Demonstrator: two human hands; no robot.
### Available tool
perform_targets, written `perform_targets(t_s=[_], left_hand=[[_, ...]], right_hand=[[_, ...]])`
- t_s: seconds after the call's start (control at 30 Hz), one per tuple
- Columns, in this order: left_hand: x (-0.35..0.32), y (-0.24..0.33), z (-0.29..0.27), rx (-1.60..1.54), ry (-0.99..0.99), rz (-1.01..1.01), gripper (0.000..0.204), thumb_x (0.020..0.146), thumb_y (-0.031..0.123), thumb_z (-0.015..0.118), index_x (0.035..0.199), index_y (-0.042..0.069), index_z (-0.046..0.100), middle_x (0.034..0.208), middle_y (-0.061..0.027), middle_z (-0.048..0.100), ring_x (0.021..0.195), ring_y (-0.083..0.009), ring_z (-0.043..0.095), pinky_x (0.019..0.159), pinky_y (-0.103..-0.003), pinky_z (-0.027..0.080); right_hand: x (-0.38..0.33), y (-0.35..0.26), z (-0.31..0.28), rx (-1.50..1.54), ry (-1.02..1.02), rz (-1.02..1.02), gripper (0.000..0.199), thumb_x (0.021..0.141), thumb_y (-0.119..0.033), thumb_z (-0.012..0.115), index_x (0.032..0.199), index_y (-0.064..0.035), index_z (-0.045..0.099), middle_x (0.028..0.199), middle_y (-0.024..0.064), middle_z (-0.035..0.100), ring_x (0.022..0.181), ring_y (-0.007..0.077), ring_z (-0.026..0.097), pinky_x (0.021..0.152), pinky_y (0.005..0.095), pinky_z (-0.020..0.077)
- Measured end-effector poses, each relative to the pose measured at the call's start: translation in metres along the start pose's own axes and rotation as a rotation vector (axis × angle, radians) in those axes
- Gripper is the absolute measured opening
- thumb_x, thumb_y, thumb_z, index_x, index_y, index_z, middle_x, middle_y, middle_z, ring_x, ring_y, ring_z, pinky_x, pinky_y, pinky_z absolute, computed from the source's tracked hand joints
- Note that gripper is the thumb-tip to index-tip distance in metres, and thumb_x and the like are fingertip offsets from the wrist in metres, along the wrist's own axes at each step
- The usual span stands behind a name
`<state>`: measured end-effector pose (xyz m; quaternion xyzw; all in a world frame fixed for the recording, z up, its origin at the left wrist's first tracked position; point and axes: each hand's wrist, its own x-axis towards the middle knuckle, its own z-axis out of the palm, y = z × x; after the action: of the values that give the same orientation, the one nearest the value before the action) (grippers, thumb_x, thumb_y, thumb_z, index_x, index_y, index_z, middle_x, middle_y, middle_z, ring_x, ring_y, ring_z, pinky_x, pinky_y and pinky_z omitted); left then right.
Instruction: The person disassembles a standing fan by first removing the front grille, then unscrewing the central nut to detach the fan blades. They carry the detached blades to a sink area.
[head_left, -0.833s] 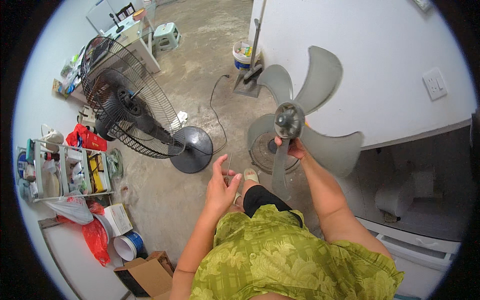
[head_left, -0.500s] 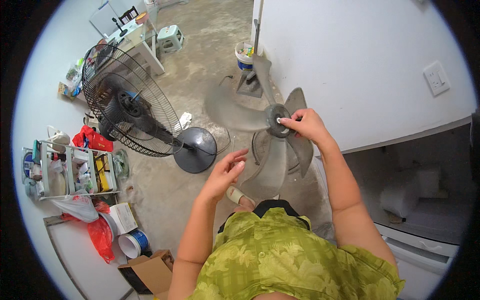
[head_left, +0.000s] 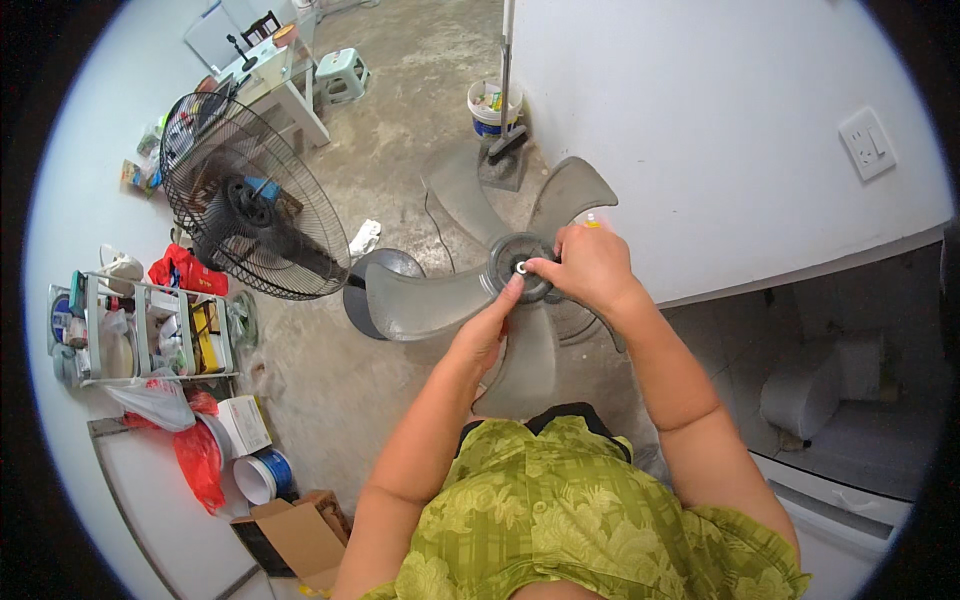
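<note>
A grey translucent fan blade (head_left: 420, 300) with several broad vanes is held up in front of me, its round hub facing me. My right hand (head_left: 600, 268) grips it from the right, thumb on the small pale ring at the hub's centre and fingers behind. From below, my left hand (head_left: 487, 328) holds the hub's lower edge, its thumb close to that ring; its other fingers are mostly hidden. To the left stands a black pedestal fan (head_left: 250, 205) with its rear wire grille on and its motor shaft bare. The blade partly covers its round base (head_left: 356, 310).
A rack (head_left: 140, 330) of household items stands at the left wall, above an open cardboard box (head_left: 295, 540). A bucket (head_left: 484, 112) and a brush with a long handle (head_left: 508, 142) are by the white wall. A stool (head_left: 342, 75) stands farther back.
My left hand has come up and taken hold at the hub. The blade has shifted left and slightly down, and turned, with my right hand still on it.
</note>
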<state>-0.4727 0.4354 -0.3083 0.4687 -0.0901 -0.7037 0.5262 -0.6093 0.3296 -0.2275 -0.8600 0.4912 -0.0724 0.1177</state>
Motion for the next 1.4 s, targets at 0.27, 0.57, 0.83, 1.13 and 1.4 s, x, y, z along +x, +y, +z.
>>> perform_targets(t_s=[0.27, 0.57, 0.83, 1.13, 1.4], left_hand=[[-0.015, -0.005, 0.007, -0.044, 0.048, 0.007, 0.045, 0.085, 0.035, 0.069, 0.117, 0.005, 0.06, 0.113, -0.0042, 0.062, 0.106, -0.016, 0.055, 0.097, -0.031, 0.039], [-0.013, -0.003, 0.028, -0.017, 0.098, 0.072, 0.043, 0.084, 0.036, 0.07, 0.113, 0.005, 0.061, 0.11, -0.0052, 0.063, 0.101, -0.0166, 0.057, 0.093, -0.03, 0.042], [-0.012, -0.005, 0.033, -0.019, 0.085, 0.106, 0.055, 0.083, 0.033, 0.072, 0.124, 0.001, 0.056, 0.122, -0.0102, 0.059, 0.116, -0.0199, 0.052, 0.105, -0.033, 0.034], [-0.018, -0.006, 0.016, -0.043, 0.236, 0.228, 0.043, 0.081, 0.026, 0.073, 0.115, 0.004, 0.061, 0.114, -0.0059, 0.064, 0.105, -0.0174, 0.059, 0.1, -0.031, 0.039], [-0.023, -0.007, 0.026, -0.027, 0.224, 0.305, 0.041, 0.082, 0.028, 0.071, 0.114, 0.005, 0.061, 0.111, -0.0043, 0.064, 0.105, -0.0161, 0.058, 0.099, -0.03, 0.039]], right_hand=[[-0.027, 0.011, -0.012, 0.268, -0.005, -0.108, 0.04, 0.074, -0.041, 0.07, 0.079, -0.0012, 0.071, 0.072, 0.0185, 0.066, 0.069, 0.0333, 0.065, 0.066, 0.0409, 0.0503], [-0.049, 0.01, -0.028, 0.393, 0.028, -0.076, 0.037, 0.074, -0.033, 0.07, 0.09, 0.0006, 0.071, 0.082, 0.0179, 0.068, 0.074, 0.0347, 0.066, 0.068, 0.0402, 0.0519], [-0.062, 0.039, -0.033, 0.66, 0.135, -0.134, 0.037, 0.076, -0.026, 0.072, 0.1, 0.0012, 0.067, 0.098, 0.0165, 0.068, 0.083, 0.0284, 0.066, 0.073, 0.036, 0.0517], [-0.063, 0.189, -0.121, 0.647, 0.934, 0.302, 0.041, 0.081, -0.017, 0.071, 0.113, 0.0032, 0.059, 0.103, 0.0142, 0.064, 0.091, 0.0192, 0.062, 0.082, 0.0322, 0.0489], [-0.033, 0.254, -0.22, 0.507, 1.257, 0.049, 0.049, 0.083, -0.019, 0.071, 0.121, 0.0047, 0.051, 0.112, 0.0131, 0.059, 0.106, 0.0201, 0.056, 0.093, 0.0327, 0.0447]])
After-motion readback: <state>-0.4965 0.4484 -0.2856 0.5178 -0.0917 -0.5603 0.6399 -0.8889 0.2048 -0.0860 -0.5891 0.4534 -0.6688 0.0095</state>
